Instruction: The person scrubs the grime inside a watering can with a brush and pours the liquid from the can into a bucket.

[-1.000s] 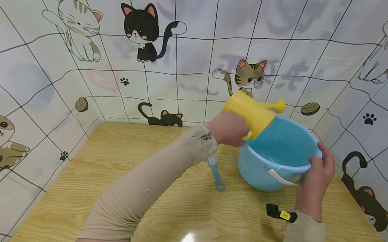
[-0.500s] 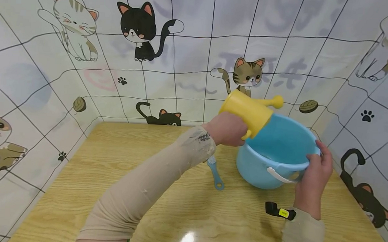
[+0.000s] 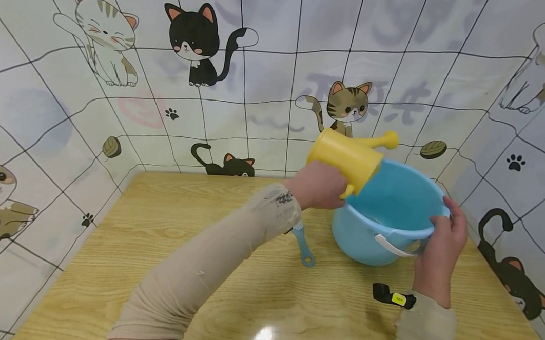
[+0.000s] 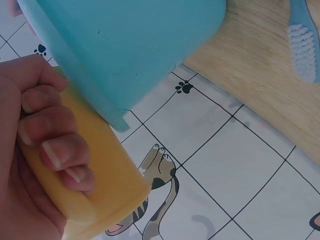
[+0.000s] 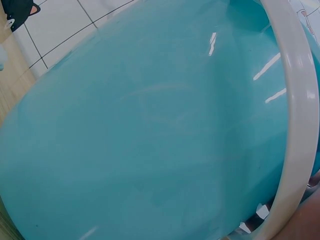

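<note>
A yellow watering can (image 3: 347,156) is tipped with its open end toward the light-blue bucket (image 3: 397,202). Curled round the can's handle are the fingers of my left hand (image 3: 320,185); the left wrist view shows this grip close up, with the can (image 4: 112,172) beside the bucket's rim (image 4: 107,117). With thumb and fingers, my right hand (image 3: 441,251) grips the rim on the right side, and the bucket leans slightly. Its white handle (image 3: 390,248) hangs down in front. Mostly bucket wall (image 5: 150,125) fills the right wrist view. The can's inside is hidden.
A blue brush (image 3: 304,246) with white bristles lies on the wooden table (image 3: 229,286), left of the bucket and partly under my left forearm. Cat-patterned sheeting (image 3: 267,87) closes off the back and both sides.
The head view has shifted slightly. My left hand and the watering can have dipped a little over the last half second. My right hand keeps its grip on the bucket.
</note>
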{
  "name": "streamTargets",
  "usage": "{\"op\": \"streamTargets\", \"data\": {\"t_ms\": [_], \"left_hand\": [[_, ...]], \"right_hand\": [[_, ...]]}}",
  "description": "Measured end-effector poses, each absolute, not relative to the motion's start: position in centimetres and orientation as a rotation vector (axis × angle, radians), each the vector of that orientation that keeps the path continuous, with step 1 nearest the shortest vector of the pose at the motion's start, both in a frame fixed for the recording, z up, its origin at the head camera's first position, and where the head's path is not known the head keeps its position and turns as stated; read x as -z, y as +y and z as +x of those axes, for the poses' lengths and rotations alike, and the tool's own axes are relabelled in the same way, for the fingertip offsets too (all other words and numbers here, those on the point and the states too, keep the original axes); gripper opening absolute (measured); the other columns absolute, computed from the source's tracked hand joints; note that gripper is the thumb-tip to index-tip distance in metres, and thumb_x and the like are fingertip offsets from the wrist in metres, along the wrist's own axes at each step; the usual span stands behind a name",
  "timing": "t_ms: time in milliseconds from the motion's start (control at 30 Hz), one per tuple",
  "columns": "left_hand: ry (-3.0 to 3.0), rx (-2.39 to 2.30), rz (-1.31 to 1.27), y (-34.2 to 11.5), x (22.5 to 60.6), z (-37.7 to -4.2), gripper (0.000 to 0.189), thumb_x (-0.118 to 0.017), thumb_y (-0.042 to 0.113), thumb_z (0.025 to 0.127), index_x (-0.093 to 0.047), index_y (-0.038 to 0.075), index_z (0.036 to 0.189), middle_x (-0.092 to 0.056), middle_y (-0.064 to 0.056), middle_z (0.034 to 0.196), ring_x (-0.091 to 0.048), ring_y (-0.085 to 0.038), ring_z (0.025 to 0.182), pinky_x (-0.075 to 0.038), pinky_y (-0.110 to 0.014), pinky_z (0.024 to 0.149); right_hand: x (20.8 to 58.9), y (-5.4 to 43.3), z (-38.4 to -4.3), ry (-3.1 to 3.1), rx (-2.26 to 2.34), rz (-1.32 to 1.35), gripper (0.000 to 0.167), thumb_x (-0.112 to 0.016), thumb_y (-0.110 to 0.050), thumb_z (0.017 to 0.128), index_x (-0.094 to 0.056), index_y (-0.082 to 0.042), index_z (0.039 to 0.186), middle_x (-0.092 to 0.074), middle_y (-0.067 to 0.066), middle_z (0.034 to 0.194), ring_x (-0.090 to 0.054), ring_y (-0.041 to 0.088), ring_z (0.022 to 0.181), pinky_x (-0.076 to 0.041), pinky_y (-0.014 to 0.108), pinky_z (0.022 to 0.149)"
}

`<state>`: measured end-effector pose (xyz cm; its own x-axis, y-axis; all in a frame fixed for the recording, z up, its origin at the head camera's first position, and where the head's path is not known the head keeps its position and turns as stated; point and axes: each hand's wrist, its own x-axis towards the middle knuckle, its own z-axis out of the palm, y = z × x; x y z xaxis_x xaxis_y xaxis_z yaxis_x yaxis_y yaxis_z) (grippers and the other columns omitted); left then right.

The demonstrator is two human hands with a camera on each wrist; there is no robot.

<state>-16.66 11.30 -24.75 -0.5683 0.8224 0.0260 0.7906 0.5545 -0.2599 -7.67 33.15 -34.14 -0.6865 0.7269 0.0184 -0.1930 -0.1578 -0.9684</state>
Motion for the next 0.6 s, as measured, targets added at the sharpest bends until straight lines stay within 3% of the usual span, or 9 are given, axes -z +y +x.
{"op": "streamTargets", "data": {"t_ms": [300,600], "left_hand": [[-2.66,-0.271,-1.378,10.8,25.5,-16.6,0.03,-0.046,0.043,0.086,-0.049,0.021,0.067,-0.048,0.008,0.059,-0.046,-0.008,0.056,-0.038,-0.023,0.053],[-2.583,-0.187,-1.315,10.4,27.0,-16.2,0.031,-0.044,0.039,0.087,-0.048,0.021,0.062,-0.046,0.007,0.056,-0.045,-0.008,0.052,-0.037,-0.024,0.048]], "right_hand": [[34.2,33.2,-7.7,-1.49,-1.901,-0.614,0.044,-0.042,-0.011,0.088,-0.043,-0.027,0.128,-0.03,-0.006,0.137,-0.027,0.016,0.124,-0.022,0.042,0.102],[34.1,33.2,-7.7,-1.483,-1.901,-0.616,0.042,-0.043,-0.012,0.088,-0.045,-0.027,0.127,-0.033,-0.006,0.136,-0.03,0.017,0.122,-0.026,0.041,0.1]]}}
